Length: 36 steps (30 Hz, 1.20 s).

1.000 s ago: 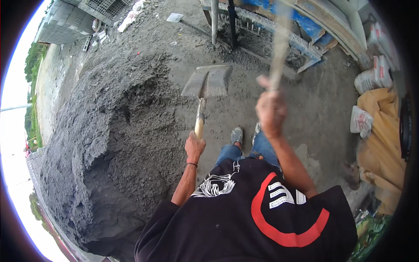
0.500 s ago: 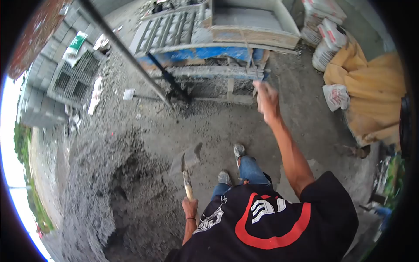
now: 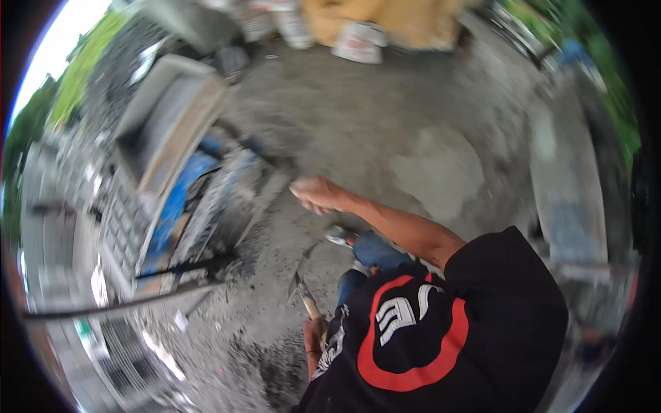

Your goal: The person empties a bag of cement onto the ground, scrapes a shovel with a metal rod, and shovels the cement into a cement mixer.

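My left hand (image 3: 315, 332) is wrapped round the wooden handle of a shovel (image 3: 310, 305), low beside my left leg. Its grey metal blade points away over the concrete floor, and motion smears its outline. My right hand (image 3: 317, 194) is raised ahead of my body with its fingers curled closed. Whether anything sits inside that fist I cannot make out. Beyond it, to the left, stands a bench with a blue side (image 3: 182, 199), carrying a shallow tray with raised walls (image 3: 196, 113) and a row of grey bars.
A metal pole (image 3: 117, 304) crosses the lower left near a grey grate (image 3: 131, 354). A white bag (image 3: 360, 43) and a yellow tarp (image 3: 399, 17) lie at the top. A long board (image 3: 568, 186) is on the right. Loose grey gravel spreads at lower left.
My view has swung to the right, so the bench now appears on the left. My right arm has come lower and across my front. The shovel stays in my left hand.
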{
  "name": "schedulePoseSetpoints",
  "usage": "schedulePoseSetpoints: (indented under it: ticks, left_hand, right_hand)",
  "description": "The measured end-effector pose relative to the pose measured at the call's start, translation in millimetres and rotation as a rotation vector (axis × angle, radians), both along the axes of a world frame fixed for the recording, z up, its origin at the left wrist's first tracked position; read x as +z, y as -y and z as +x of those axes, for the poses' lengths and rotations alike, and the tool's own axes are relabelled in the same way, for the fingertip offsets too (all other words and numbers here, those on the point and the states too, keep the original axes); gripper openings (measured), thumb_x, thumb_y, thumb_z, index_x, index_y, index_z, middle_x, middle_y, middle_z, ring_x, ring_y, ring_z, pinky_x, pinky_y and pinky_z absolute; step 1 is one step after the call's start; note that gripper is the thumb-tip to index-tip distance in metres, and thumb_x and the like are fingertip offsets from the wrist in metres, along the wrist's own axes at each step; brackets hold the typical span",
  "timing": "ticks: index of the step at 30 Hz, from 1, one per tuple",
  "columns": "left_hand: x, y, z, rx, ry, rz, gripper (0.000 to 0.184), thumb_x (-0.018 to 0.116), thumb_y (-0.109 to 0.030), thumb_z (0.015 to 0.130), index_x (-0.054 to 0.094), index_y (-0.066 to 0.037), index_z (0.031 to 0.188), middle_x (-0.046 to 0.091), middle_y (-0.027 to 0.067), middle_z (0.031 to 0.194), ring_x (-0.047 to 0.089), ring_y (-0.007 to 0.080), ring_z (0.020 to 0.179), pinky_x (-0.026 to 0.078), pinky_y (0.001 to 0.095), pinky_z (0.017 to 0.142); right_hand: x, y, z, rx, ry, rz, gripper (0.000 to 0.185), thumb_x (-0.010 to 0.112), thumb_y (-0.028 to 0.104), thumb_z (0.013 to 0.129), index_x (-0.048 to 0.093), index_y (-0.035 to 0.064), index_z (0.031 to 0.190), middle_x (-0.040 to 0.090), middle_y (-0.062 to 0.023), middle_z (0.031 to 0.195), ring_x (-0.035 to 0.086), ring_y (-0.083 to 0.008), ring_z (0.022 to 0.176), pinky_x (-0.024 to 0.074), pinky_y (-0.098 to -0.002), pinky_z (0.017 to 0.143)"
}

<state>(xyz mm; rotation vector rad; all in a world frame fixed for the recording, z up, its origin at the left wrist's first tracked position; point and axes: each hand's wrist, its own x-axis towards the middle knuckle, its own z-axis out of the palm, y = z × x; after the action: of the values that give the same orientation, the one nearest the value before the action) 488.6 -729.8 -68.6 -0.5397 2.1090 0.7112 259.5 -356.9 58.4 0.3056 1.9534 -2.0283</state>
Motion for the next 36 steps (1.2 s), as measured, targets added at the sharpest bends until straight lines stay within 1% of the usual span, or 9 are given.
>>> schedulePoseSetpoints:
  ticks: [3,5,15,20,21,26,30,33,36]
  left_hand:
    - [25.8,-23.4,-21.3,0.046,0.113,0.406,0.024,0.066,-0.023,0.083,0.061,-0.001,0.090,0.061,0.0078,0.067,0.059,0.0182,0.054,0.046,0.0326,0.051]
    - [14.8,-41.8,-31.8,-0.150,0.149,0.447,0.024,0.065,-0.023,0.084,0.060,-0.001,0.092,0.060,0.0072,0.067,0.058,0.0173,0.053,0.046,0.0311,0.049]
    - [65.5,-254.5,8.9,-0.726,0.517,0.686,0.031,0.061,-0.025,0.087,0.057,-0.002,0.106,0.059,0.0065,0.071,0.058,0.0152,0.053,0.049,0.0280,0.047]
    - [72.0,-408.8,74.8,-1.236,0.474,0.674,0.030,0.063,-0.030,0.088,0.062,-0.002,0.100,0.062,0.0065,0.074,0.059,0.0162,0.058,0.050,0.0289,0.056]
    - [56.5,-437.6,88.8,-1.634,0.278,1.179,0.024,0.059,-0.025,0.091,0.063,-0.002,0.094,0.061,0.0055,0.074,0.057,0.0155,0.061,0.047,0.0308,0.059]
    - [106.3,-581.9,246.9,-1.600,0.436,1.282,0.024,0.056,-0.029,0.092,0.063,-0.007,0.089,0.058,0.0011,0.072,0.057,0.0137,0.063,0.047,0.0319,0.058]
    - [28.8,-650.3,400.9,-1.094,1.010,0.981,0.017,0.056,-0.024,0.089,0.059,-0.009,0.080,0.058,0.0032,0.074,0.055,0.0166,0.063,0.046,0.0345,0.059]
    - [-43.9,-683.8,491.5,-0.685,1.402,0.865,0.015,0.057,-0.019,0.086,0.056,-0.010,0.074,0.058,0.0047,0.075,0.054,0.0188,0.063,0.045,0.0364,0.059]
    - [-20.9,-696.4,534.1,-1.255,1.286,0.847,0.022,0.055,-0.025,0.090,0.059,-0.007,0.078,0.060,0.0059,0.069,0.055,0.0159,0.056,0.044,0.0347,0.050]
  right_hand:
    - [-126.9,-56.0,214.3,-0.170,0.291,0.345,0.048,0.055,0.034,0.091,0.056,0.0038,0.055,0.055,-0.0072,0.045,0.054,-0.0186,0.041,0.0455,-0.0389,0.043]
    - [-178.7,-76.3,369.9,-0.574,0.556,0.103,0.020,0.055,0.019,0.086,0.061,0.0032,0.076,0.056,-0.0066,0.056,0.055,-0.0160,0.048,0.0397,-0.0338,0.040]
    - [-35.6,-32.4,653.7,-1.506,0.670,-0.052,0.030,0.057,0.030,0.090,0.064,0.0011,0.094,0.064,-0.0097,0.070,0.059,-0.0152,0.048,0.0455,-0.0276,0.040]
    - [17.8,-45.9,689.1,-1.556,0.422,0.055,0.037,0.057,0.034,0.092,0.066,-0.0007,0.099,0.067,-0.0098,0.077,0.062,-0.0144,0.056,0.0492,-0.0266,0.048]
    - [35.4,-54.3,696.7,-1.540,0.331,0.123,0.041,0.056,0.038,0.093,0.066,-0.0009,0.101,0.068,-0.0098,0.079,0.064,-0.0143,0.060,0.0513,-0.0268,0.053]
    - [137.1,-125.0,726.8,-1.391,0.088,0.162,0.058,0.053,0.052,0.095,0.060,0.0020,0.124,0.068,-0.0113,0.093,0.064,-0.0176,0.084,0.0518,-0.0335,0.075]
    - [197.0,-158.1,782.0,-1.335,-0.111,0.225,0.074,0.062,0.059,0.084,0.054,0.0033,0.132,0.067,-0.0113,0.101,0.062,-0.0227,0.096,0.0446,-0.0392,0.093]
    - [217.4,-183.0,835.4,-1.301,0.108,0.904,0.078,0.079,0.047,0.073,0.054,0.0028,0.132,0.068,-0.0140,0.106,0.063,-0.0293,0.102,0.0441,-0.0434,0.095]
    - [204.9,-187.5,879.2,-1.221,0.219,0.905,0.070,0.084,0.031,0.071,0.058,0.0008,0.127,0.068,-0.0147,0.109,0.064,-0.0245,0.101,0.0468,-0.0393,0.092]
